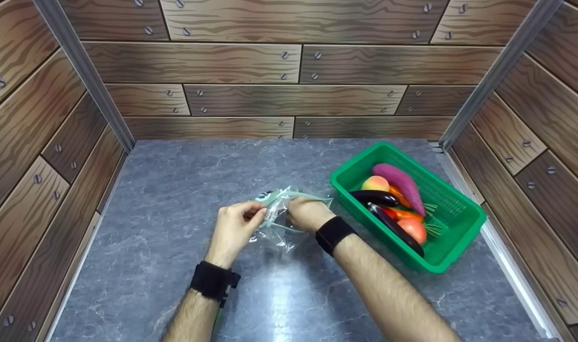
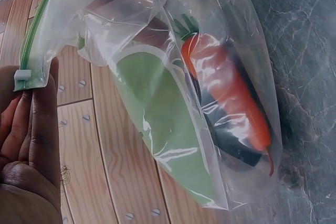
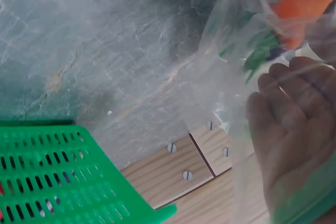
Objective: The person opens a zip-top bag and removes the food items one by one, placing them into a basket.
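A clear zip bag (image 1: pixel 274 237) with a green-edged top is held up between the two hands. My left hand (image 1: pixel 236 225) pinches the corner of its mouth, beside the white slider (image 2: pixel 22 75). Inside the bag hangs a carrot (image 2: pixel 226 93) with a green top, and against it lies a dark object (image 2: pixel 231 148) whose kind is unclear. Through the bag's mouth reaches my right hand (image 1: pixel 308 213). In the right wrist view its fingers (image 3: pixel 286 95) are loosely bent behind the plastic, near the carrot's top, with nothing visible in the palm.
To the right stands a green basket (image 1: pixel 455 237) holding a purple sweet potato (image 1: pixel 400 183), two eggplants (image 1: pixel 396 228), a peach (image 1: pixel 376 183), a round reddish fruit (image 1: pixel 412 230) and carrots (image 1: pixel 403 214). Wood-patterned walls (image 1: pixel 241 99) surround the grey tabletop (image 1: pixel 175 190).
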Motion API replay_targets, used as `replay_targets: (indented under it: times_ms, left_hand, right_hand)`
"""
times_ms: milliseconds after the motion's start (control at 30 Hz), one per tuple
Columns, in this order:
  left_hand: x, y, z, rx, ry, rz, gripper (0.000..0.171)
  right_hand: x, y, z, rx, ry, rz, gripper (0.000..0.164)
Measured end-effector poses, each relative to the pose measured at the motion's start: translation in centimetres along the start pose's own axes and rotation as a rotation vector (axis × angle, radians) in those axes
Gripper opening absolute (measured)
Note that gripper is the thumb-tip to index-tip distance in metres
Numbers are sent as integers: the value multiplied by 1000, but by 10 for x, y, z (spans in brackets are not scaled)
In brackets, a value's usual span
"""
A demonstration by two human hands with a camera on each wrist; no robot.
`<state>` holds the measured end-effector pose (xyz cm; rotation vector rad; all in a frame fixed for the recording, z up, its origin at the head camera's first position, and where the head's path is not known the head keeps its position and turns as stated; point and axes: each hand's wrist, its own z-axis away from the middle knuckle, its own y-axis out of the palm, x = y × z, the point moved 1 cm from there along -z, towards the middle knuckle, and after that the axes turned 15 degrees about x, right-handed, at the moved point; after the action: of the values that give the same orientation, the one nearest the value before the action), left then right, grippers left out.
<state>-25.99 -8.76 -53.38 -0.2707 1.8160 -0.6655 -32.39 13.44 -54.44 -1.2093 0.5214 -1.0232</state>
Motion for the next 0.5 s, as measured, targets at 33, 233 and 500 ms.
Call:
replay_targets:
  times_ms: [33, 233, 500]
  left_hand:
    - [0, 0, 0, -2, 3, -3, 10]
    - [2, 1, 1, -5, 8, -12, 10]
    - [6, 1, 1, 1, -14, -11, 10]
  right_hand:
    - [0, 1, -1, 2, 2, -1, 21]
    - [-4, 10, -10, -3, 15, 6, 23]
    - [-8, 17, -15, 49, 80, -29, 21]
